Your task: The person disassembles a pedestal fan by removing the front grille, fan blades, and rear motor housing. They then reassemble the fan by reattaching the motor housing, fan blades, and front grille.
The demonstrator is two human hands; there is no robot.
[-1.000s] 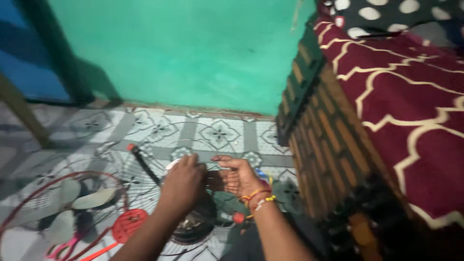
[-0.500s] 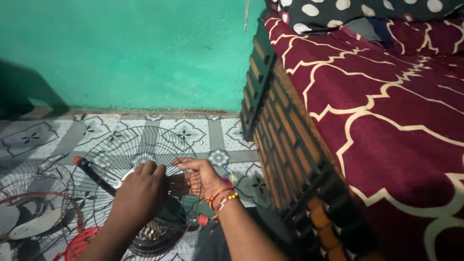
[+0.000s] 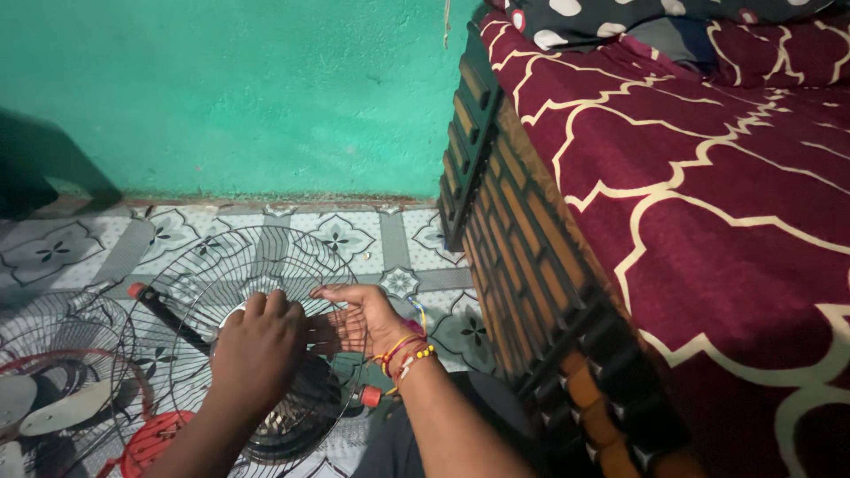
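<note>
Low down, left hand point(image 3: 258, 343) clenched on fan motor point(image 3: 297, 416), right hand point(image 3: 359, 319) flat-open against wire guard point(image 3: 232, 257)

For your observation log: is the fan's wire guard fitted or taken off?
Taken off: the wire guard lies flat on the tiled floor under both hands.

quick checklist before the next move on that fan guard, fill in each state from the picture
1. Left hand on the middle of the wire fan guard: ok.
2. Right hand at the guard, palm open beside the left: ok.
3. What the fingers grip at the hub: cannot tell, the left hand hides it.
4. Guard flat on the tiled floor: cannot tell.
5. Black rod with red tip away from both hands: ok.
6. Second fan with blades out of the way at left: ok.
</note>
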